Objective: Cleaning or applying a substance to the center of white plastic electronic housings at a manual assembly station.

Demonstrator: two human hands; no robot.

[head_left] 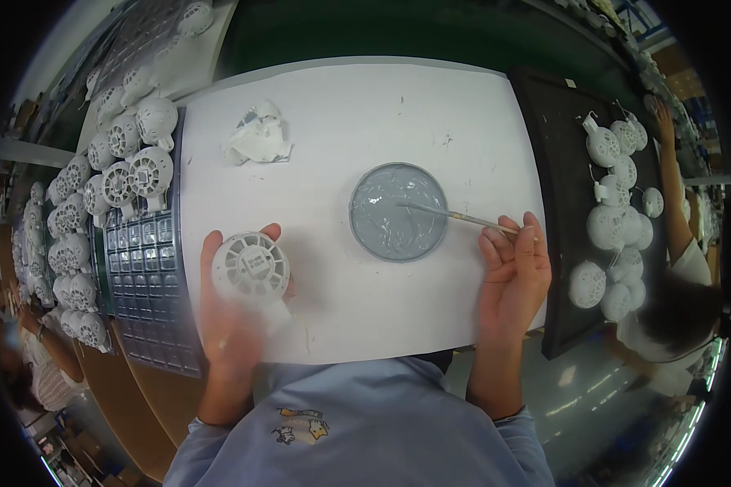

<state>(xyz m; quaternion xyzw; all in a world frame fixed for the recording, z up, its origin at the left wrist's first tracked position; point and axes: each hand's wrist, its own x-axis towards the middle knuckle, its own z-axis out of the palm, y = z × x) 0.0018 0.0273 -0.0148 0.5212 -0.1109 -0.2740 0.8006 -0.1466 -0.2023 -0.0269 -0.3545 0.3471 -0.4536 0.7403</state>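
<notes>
My left hand (234,325) is wrapped around a white round plastic fan housing (253,272), its slotted face turned up and a tab pointing down toward me. In my right hand (515,280), a thin paintbrush (481,221) is pinched between thumb and fingers near its far end. The brush's tip rests in the grey paste (387,217), which fills a shallow round tub (400,260) at the middle of the white sheet. Swirl marks and glossy ridges show on the paste. The bristles are sunk in it and hidden.
A crumpled white tissue (258,136) lies on the white sheet (325,97) at upper left. Many similar white housings (115,183) crowd a gridded tray (158,284) on the left. More lie on a dark board (556,243) at right. Other people work at both sides.
</notes>
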